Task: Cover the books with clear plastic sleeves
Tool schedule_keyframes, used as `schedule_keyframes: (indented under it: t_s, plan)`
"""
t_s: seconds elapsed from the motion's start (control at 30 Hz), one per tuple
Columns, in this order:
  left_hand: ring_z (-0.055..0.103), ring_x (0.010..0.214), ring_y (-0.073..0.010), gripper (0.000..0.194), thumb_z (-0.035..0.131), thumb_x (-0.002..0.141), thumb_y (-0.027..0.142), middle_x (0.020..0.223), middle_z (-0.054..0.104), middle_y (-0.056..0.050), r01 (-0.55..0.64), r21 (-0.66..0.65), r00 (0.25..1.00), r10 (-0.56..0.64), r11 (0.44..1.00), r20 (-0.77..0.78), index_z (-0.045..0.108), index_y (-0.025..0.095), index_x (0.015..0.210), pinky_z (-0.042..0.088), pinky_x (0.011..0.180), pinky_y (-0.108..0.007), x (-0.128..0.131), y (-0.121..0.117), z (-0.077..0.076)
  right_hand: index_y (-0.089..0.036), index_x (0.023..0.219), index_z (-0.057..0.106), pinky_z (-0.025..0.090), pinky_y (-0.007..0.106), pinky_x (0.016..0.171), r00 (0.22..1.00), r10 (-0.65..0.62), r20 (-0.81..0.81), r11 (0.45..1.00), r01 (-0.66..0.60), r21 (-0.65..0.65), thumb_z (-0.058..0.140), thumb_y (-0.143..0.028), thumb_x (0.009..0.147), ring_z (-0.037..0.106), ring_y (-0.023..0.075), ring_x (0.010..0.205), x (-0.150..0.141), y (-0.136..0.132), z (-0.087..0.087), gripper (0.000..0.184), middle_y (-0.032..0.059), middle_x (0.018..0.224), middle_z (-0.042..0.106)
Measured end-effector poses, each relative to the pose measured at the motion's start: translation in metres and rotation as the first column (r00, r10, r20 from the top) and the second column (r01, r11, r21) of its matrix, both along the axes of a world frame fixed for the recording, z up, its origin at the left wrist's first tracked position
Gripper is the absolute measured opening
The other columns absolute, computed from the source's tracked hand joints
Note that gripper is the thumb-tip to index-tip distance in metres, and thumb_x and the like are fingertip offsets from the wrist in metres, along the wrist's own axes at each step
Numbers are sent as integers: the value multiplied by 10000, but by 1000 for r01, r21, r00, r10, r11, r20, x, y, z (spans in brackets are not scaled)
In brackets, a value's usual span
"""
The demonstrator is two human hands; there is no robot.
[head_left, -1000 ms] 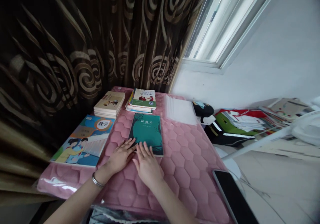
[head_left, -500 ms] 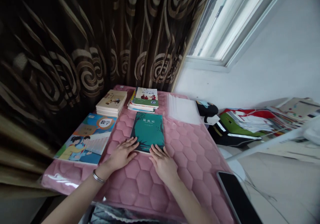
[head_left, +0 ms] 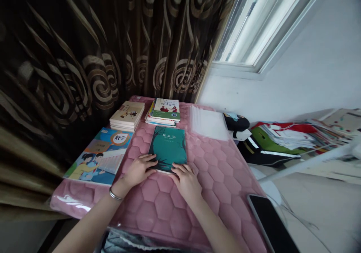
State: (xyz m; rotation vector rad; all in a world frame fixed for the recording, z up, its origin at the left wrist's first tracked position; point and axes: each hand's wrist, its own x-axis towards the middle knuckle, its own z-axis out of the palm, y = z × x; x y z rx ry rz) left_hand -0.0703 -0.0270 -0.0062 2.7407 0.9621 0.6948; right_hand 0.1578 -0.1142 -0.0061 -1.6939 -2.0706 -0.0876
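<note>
A green book [head_left: 169,146] with white characters on its cover lies flat and closed on the pink quilted table cover [head_left: 166,204]. At its near left corner my left hand [head_left: 140,170], with a silver bracelet at the wrist, has bent fingers on the cover and the thumb along the near edge. My right hand [head_left: 186,179] grips the near right corner in the same way, fingers on top and thumb at the edge. A blue mathematics textbook [head_left: 101,155] lies left of the green book.
Behind are a stack of tan books [head_left: 127,114] and a mixed stack of books [head_left: 165,112]. White sheets [head_left: 208,123] in plastic lie at the back right, beside a black pouch [head_left: 236,122]. A phone [head_left: 272,221] rests at the right edge. A patterned curtain [head_left: 126,38] hangs behind.
My right hand has moved right, from beside my left hand to the book's near right corner. Both hands' fingers have bent from lying flat to gripping the book's near edge.
</note>
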Motion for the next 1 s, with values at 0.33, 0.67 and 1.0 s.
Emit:
schedule_keyframes:
  t_s: [0.33,0.67,1.0]
  plan:
    - [453,1330,-173,425,578,882,135,1408,520,-22,175,-192,983,-160,966,93,592,324,1262,383,1118,-439,-21,15,-4,-294,1166,678,491,386,994,987,146,-65,989,-145,20,449,-198,953,571,186,1174,57,-6,-24,327,-24,1219,669]
    - [482,1309,-177,405,513,870,104,1405,530,-28,104,-201,994,-111,974,-20,635,280,1214,359,1130,-445,-17,8,13,-270,1172,677,500,387,990,967,212,-145,976,-217,-24,396,-168,955,575,182,1185,66,-4,-24,370,-9,1239,655]
    - [600,1109,-219,187,664,829,225,1173,687,-32,-38,27,997,39,999,-63,684,238,1014,362,1088,-477,57,-34,10,-209,878,707,445,454,965,994,58,-96,997,-53,59,657,-287,833,526,290,1192,20,-4,3,103,81,1075,706]
